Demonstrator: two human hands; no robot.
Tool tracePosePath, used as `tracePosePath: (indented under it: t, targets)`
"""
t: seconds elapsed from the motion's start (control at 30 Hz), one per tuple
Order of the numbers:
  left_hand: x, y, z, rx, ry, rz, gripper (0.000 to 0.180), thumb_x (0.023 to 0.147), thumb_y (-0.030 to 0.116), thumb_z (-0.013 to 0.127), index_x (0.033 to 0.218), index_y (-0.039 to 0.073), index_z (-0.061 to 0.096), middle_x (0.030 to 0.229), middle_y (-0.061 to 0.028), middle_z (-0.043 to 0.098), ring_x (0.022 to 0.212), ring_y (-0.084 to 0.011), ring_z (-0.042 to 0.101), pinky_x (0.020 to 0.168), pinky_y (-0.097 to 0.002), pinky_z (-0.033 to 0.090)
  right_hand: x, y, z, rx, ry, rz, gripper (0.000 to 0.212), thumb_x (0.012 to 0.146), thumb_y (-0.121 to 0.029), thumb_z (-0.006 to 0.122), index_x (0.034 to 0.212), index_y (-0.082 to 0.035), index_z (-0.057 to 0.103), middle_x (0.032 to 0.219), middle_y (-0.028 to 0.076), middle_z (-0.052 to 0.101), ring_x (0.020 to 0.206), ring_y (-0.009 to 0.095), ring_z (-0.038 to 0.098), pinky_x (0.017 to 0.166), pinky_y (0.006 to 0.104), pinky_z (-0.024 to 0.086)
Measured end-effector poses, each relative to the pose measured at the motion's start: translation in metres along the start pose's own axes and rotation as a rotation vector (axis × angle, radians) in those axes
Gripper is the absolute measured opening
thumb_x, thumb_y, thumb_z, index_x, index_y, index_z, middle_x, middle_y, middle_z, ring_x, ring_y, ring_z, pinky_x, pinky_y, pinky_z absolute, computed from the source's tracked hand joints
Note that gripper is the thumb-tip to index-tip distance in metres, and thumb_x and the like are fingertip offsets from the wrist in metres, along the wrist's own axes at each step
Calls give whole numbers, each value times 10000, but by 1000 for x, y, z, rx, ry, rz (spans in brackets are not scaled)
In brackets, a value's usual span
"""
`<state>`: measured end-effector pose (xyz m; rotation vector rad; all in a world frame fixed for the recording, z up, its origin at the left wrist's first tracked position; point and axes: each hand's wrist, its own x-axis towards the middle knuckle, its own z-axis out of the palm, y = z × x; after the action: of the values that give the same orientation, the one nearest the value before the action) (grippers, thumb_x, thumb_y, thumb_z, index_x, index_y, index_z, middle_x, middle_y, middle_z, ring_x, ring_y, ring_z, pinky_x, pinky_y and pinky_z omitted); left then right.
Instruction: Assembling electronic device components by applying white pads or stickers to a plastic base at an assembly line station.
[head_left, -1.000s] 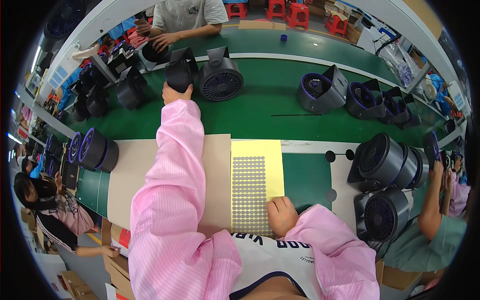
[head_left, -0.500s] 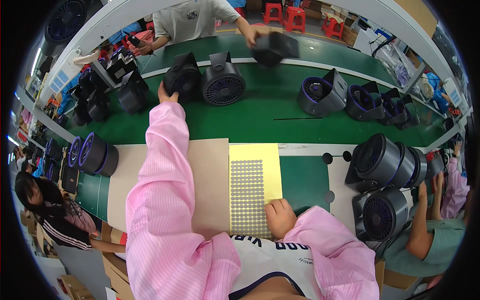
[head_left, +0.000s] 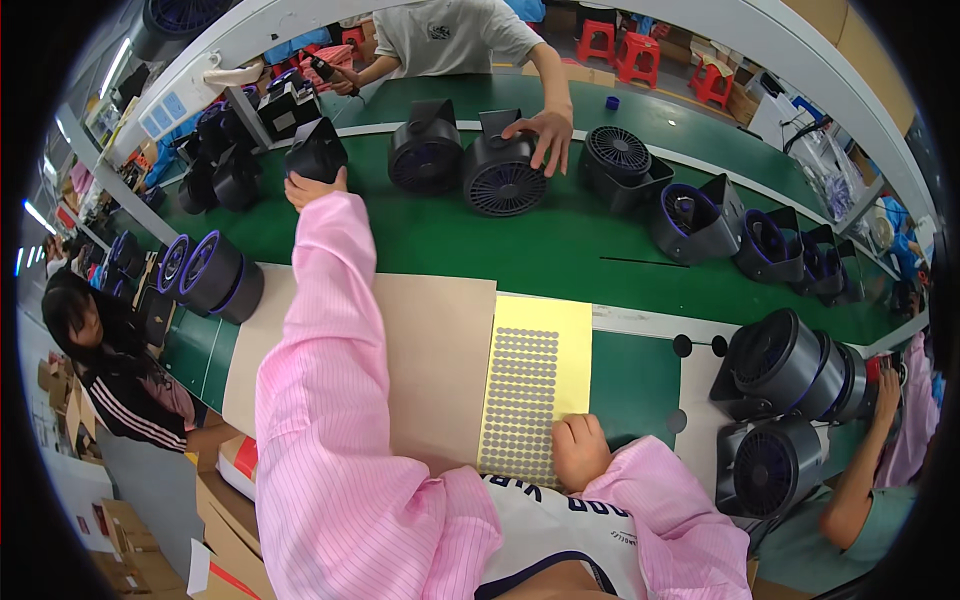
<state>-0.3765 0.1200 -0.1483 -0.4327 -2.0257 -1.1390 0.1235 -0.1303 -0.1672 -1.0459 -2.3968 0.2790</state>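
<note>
My left hand (head_left: 318, 190) reaches far across the green bench, its thumb and fingers around the near side of a black desk fan (head_left: 317, 150). My right hand (head_left: 580, 452) rests with curled fingers on the lower right edge of a yellow sheet (head_left: 572, 350) bearing rows of round grey stickers (head_left: 525, 390). Whatever is under those fingers is hidden. Right of my left hand stand a black fan (head_left: 425, 160) and a grey one (head_left: 505, 180). A co-worker's open hand (head_left: 545, 135) is at the grey fan's top.
A brown cardboard sheet (head_left: 430, 370) lies left of the sticker sheet. Fans stand at the right (head_left: 770, 370), the left (head_left: 215, 275) and along the far belt (head_left: 690, 220). Black discs (head_left: 682, 346) lie on the right side. A white frame bar (head_left: 660, 322) runs across the bench.
My left hand has left one black fan and moved left to another. The co-worker has set down a fan and reached to the grey one. The view has swung left.
</note>
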Motion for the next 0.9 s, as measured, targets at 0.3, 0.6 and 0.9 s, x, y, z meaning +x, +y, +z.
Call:
tracePosePath:
  t: [0.3,0.6,0.9]
  targets:
    - [44,-35,1,-16,-493,-67,746,601,217,737,1205,-17,367,1100,-188,549,986,-334,551,827,-366,451,2,2,6,-34,45,-9,184,601,-49,543,784,-27,539,793,111,524,757,281,509,668,353,443]
    - [60,-52,26,-9,-480,-118,689,618,167,698,1197,-23,376,1113,-188,533,1013,-342,527,853,-381,429,3,-4,5,-32,51,44,188,597,-48,548,784,-30,543,801,104,531,766,277,519,667,351,451]
    - [-1,33,23,-268,227,228,626,612,48,614,1181,-62,378,1185,-217,423,1114,-379,404,996,-429,295,0,2,7,-20,82,80,170,614,-53,532,783,-36,544,794,97,532,757,267,521,656,334,453]
